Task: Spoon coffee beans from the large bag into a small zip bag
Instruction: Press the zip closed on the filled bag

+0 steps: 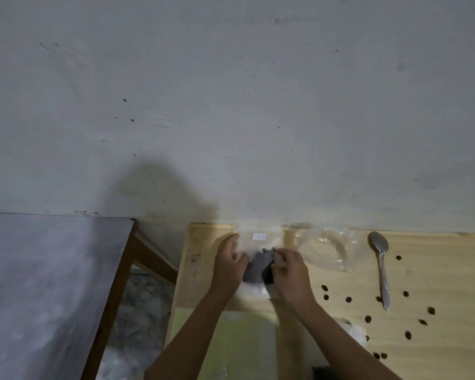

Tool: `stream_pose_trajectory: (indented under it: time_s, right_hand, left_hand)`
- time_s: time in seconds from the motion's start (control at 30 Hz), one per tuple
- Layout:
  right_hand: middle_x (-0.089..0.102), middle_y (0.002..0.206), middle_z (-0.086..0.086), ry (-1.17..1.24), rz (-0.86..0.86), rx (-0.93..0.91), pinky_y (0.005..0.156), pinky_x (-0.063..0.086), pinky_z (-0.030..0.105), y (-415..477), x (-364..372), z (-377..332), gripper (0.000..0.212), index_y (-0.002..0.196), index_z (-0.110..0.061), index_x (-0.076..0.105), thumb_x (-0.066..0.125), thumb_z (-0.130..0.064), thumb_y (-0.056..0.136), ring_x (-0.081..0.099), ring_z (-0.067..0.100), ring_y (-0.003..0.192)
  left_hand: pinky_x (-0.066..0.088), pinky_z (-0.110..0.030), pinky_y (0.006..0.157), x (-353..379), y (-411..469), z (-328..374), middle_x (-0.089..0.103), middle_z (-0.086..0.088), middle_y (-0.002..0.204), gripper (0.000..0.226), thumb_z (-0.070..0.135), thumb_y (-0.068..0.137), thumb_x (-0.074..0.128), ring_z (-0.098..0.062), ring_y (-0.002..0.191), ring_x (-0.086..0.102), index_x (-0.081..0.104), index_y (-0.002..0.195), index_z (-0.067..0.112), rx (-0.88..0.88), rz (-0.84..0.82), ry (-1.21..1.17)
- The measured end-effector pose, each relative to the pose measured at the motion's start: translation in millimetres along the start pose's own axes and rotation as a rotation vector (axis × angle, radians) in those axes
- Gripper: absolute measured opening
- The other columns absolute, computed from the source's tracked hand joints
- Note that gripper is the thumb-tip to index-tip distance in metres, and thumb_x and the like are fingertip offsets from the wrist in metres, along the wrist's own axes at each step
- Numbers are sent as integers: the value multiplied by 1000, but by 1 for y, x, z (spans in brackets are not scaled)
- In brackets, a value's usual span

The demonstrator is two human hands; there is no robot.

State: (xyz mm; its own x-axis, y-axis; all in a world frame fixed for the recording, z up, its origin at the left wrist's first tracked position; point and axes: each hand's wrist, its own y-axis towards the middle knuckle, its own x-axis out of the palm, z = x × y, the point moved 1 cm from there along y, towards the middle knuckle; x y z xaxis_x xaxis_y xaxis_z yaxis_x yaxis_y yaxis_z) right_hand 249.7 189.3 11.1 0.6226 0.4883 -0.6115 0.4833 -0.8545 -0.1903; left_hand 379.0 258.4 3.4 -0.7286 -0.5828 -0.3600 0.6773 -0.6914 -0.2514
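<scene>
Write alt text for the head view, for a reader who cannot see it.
A left hand and right hand grip a small bag holding dark beans at a wooden table. A spoon lies to the right among loose beans, near a crumpled plastic bag.

place: plain home room | cues: scuffed white wall (231, 91), light wooden table (436, 270), grey side table (39, 270)
</scene>
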Motion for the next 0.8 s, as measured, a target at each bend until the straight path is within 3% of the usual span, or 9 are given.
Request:
stream_pose_trajectory:
  time_s: [0.1,0.2,0.27,0.3,0.4,0.53,0.63,0.8]
  right_hand:
    - [53,106,0,-125,-130,-85,87,29,10,-2,6,-1,35,110,-7,58,54,2,76,44,14,102]
    - [55,112,1,-146,-191,-37,98,40,27,-8,9,1,44,112,-14,56,51,-16,69,45,16,109]
    - [51,123,3,-145,-192,-48,105,28,16,-15,2,-5,47,122,-12,54,51,-15,75,41,19,121]
    - [49,126,4,-134,-180,-47,100,23,10,-20,-2,-8,44,124,-8,53,52,-8,79,39,19,123]
    - [50,124,9,-72,4,15,88,27,7,-39,-17,-8,33,117,-1,57,52,3,84,49,20,113]
    - [57,109,8,-48,227,83,78,32,14,-82,-42,7,21,105,-5,61,54,-1,85,53,20,100]
    - [56,117,4,-83,334,189,87,37,22,-123,-63,27,27,114,-10,57,53,-7,87,48,20,112]
    - [55,126,10,-114,258,387,97,40,32,-177,-69,68,40,129,-8,48,53,-13,89,48,26,119]
  left_hand:
    - [40,-39,104,2,-1,-1,44,0,125,41,0,87,54,-19,119,45,50,127,5,23,4,85]
    - [36,-34,107,2,-4,-2,43,-4,128,40,1,87,56,-23,123,43,50,126,3,27,-8,128]
    - [28,-18,105,2,-6,0,42,-9,133,41,2,88,56,-22,127,39,48,128,2,45,-19,190]
    - [25,-13,101,2,-8,3,42,-8,134,41,2,88,56,-20,128,38,48,128,2,60,-15,204]
    - [24,-7,94,2,-23,21,44,0,123,32,3,89,57,-9,117,39,55,121,6,191,18,182]
    - [39,-14,88,21,-59,27,50,4,113,23,5,90,55,-10,104,51,59,113,10,284,-118,107]
    - [43,-22,89,46,-100,10,51,5,112,24,11,92,55,-13,106,52,56,116,16,267,-267,148]
    - [37,-28,104,69,-154,-18,43,-3,139,42,15,96,49,-18,128,42,41,137,13,118,-422,174]
